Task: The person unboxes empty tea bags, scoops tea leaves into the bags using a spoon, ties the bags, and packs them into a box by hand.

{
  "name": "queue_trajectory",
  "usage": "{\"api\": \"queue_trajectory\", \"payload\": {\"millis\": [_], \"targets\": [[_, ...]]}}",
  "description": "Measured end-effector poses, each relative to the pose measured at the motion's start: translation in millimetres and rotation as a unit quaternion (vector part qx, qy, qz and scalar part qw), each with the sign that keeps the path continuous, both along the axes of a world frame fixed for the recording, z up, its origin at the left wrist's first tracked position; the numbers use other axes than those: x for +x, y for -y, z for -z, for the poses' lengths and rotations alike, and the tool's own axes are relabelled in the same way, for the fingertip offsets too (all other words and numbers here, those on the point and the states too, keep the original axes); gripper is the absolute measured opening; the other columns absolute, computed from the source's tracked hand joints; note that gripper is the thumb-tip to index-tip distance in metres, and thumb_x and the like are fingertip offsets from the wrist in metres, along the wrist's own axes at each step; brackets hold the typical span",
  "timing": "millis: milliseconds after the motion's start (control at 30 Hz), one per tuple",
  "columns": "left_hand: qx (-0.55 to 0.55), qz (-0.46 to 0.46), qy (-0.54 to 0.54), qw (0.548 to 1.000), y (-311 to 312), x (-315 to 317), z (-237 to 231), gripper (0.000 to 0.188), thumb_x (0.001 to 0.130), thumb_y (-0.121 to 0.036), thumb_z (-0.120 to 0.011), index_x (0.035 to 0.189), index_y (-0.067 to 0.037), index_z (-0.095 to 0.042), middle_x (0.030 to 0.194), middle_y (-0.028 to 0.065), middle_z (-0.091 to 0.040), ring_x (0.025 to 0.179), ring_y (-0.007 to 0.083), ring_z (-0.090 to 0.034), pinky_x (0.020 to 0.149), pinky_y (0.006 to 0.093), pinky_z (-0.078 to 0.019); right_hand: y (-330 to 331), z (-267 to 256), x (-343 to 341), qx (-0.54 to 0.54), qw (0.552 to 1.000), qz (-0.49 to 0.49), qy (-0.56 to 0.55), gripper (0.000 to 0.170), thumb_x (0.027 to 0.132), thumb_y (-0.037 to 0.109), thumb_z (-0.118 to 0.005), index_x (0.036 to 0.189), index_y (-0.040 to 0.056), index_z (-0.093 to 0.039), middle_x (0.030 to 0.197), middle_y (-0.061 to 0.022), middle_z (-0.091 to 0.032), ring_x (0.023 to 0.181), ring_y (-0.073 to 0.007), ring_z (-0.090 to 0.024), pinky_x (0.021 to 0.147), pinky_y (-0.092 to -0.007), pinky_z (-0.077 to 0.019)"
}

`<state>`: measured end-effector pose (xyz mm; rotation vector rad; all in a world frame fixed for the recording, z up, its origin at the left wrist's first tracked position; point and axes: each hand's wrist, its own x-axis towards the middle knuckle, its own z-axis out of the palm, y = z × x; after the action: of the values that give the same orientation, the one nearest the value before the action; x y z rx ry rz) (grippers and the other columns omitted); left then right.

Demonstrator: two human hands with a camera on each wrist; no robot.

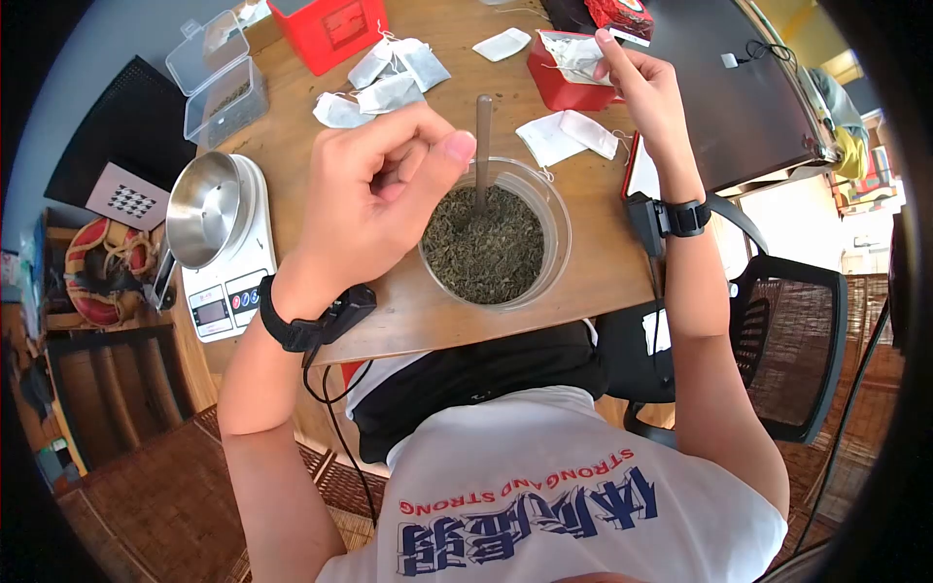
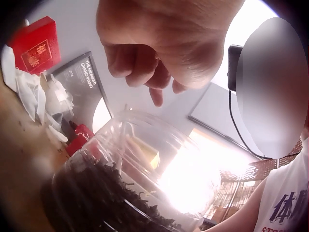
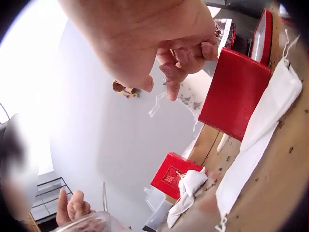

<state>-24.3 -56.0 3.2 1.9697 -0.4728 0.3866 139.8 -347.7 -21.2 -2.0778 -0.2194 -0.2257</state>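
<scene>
My left hand (image 1: pixel 374 189) hovers over a clear tub (image 1: pixel 559 228) of dried tea leaves (image 1: pixel 491 257), its fingers loosely curled and nothing visible in them. A long, thin see-through handle (image 1: pixel 483 146) stands upright in the leaves, beside the thumb. My right hand (image 1: pixel 649 92) is over a small red box (image 1: pixel 567 89) at the back right. A white tea bag (image 1: pixel 580 56) with a string pokes out of that box, next to the fingers. In the right wrist view the thumb and index fingertip stand apart, and the other fingers overlap the edge of the box.
Several filled tea bags (image 1: pixel 389 92) lie behind the tub. Two flat white bags (image 1: pixel 559 139) lie in front of the red box. A kitchen scale (image 1: pixel 225 291) with a steel bowl (image 1: pixel 202 209) stands left. A larger red box (image 1: pixel 330 34) and a clear lidded container (image 1: pixel 225 102) stand at the back.
</scene>
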Motion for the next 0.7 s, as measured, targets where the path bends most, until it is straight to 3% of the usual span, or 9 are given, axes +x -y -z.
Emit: {"api": "queue_trajectory", "payload": {"millis": [133, 200, 333, 400, 433, 467, 567, 667, 700], "targets": [[-0.078, -0.042, 0.0, 0.996, 1, 6, 6, 0.029, 0.1, -0.019, -0.069, 0.076, -0.003, -0.067, 0.051, -0.008, -0.033, 0.05, 0.0016, -0.026, 0.048, 0.0264, -0.0193, -5, -2, -6, -0.022, 0.999, -0.009, 0.042, 0.056, 0.099, 0.045, -0.068, 0.062, 0.0031, -0.064, 0.059, 0.0072, -0.047, 0.059, -0.0041, -0.041, 0.056, -0.0271, -0.0321], [-0.084, -0.05, -0.012, 0.995, -2, 9, 4, 0.03, 0.1, -0.02, -0.068, 0.076, -0.003, -0.067, 0.051, -0.0085, -0.033, 0.051, 0.0015, -0.026, 0.048, 0.0265, -0.0194, -8, -8, -12, 0.037, 0.996, -0.046, 0.074, 0.053, 0.099, 0.038, -0.071, 0.06, 0.003, -0.061, 0.06, 0.0066, -0.051, 0.06, -0.0041, -0.043, 0.057, -0.027, -0.0329], [-0.099, -0.071, -0.042, 0.992, -4, 11, 4, 0.033, 0.102, -0.022, -0.065, 0.076, -0.002, -0.066, 0.052, -0.0089, -0.032, 0.052, 0.0013, -0.025, 0.05, 0.0271, -0.0191, -9, -1, -7, 0.083, 0.988, -0.073, 0.111, 0.044, 0.098, 0.031, -0.072, 0.067, 0.0002, -0.066, 0.063, 0.0037, -0.055, 0.061, -0.005, -0.046, 0.057, -0.0268, -0.0349], [-0.08, -0.083, -0.037, 0.993, -7, 15, 8, 0.031, 0.101, -0.022, -0.066, 0.077, -0.002, -0.067, 0.051, -0.0077, -0.034, 0.051, 0.0025, -0.027, 0.049, 0.0274, -0.0208, -13, -4, -8, -0.025, 0.965, -0.04, 0.256, 0.033, 0.096, 0.027, -0.074, 0.079, -0.0013, -0.072, 0.067, -0.0009, -0.062, 0.064, -0.0064, -0.052, 0.06, -0.0279, -0.0419], [-0.063, -0.094, -0.031, 0.993, -8, 17, 11, 0.03, 0.099, -0.022, -0.067, 0.078, -0.002, -0.067, 0.05, -0.0066, -0.036, 0.049, 0.0037, -0.029, 0.049, 0.0278, -0.0225, -14, -5, -10, -0.079, 0.962, -0.03, 0.258, 0.029, 0.097, 0.029, -0.072, 0.096, 0.0003, -0.076, 0.072, -0.0065, -0.069, 0.071, -0.0105, -0.063, 0.069, -0.0291, -0.0503], [-0.063, -0.095, -0.033, 0.993, -8, 18, 13, 0.03, 0.099, -0.022, -0.067, 0.078, -0.002, -0.067, 0.05, -0.0066, -0.036, 0.049, 0.0037, -0.029, 0.049, 0.0278, -0.0225, -15, -4, -13, -0.079, 0.963, -0.031, 0.257, 0.029, 0.097, 0.029, -0.072, 0.096, 0.0003, -0.076, 0.072, -0.0065, -0.069, 0.071, -0.0105, -0.063, 0.069, -0.0291, -0.0503], [0.067, -0.15, -0.051, 0.985, -12, 21, 14, 0.024, 0.095, -0.022, -0.069, 0.081, -0.003, -0.069, 0.046, -0.0025, -0.046, 0.043, 0.012, -0.042, 0.048, 0.0305, -0.0335, -16, -1, -15, -0.161, 0.973, -0.05, 0.159, 0.038, 0.099, 0.039, -0.065, 0.111, 0.004, -0.075, 0.084, -0.0123, -0.077, 0.084, -0.0246, -0.074, 0.089, -0.0338, -0.0547], [0.203, -0.165, -0.16, 0.952, -18, 23, 22, 0.02, 0.096, -0.025, -0.068, 0.095, -0.006, -0.073, 0.066, 0.0015, -0.062, 0.058, 0.0144, -0.055, 0.058, 0.0336, -0.0422, -14, 1, -12, -0.178, 0.959, -0.058, 0.214, 0.038, 0.098, 0.04, -0.066, 0.111, 0.0056, -0.075, 0.084, -0.013, -0.077, 0.082, -0.0253, -0.073, 0.097, -0.0372, -0.0513], [0.237, -0.166, -0.094, 0.953, -24, 25, 34, 0.022, 0.095, -0.027, -0.069, 0.103, -0.007, -0.074, 0.091, 0.0075, -0.067, 0.082, 0.0215, -0.061, 0.076, 0.0381, -0.0464, -19, -4, -18, -0.123, 0.974, -0.053, 0.183, 0.035, 0.097, 0.039, -0.068, 0.108, 0.0069, -0.076, 0.087, -0.0111, -0.077, 0.085, -0.0254, -0.072, 0.107, -0.0401, -0.0446]]}}
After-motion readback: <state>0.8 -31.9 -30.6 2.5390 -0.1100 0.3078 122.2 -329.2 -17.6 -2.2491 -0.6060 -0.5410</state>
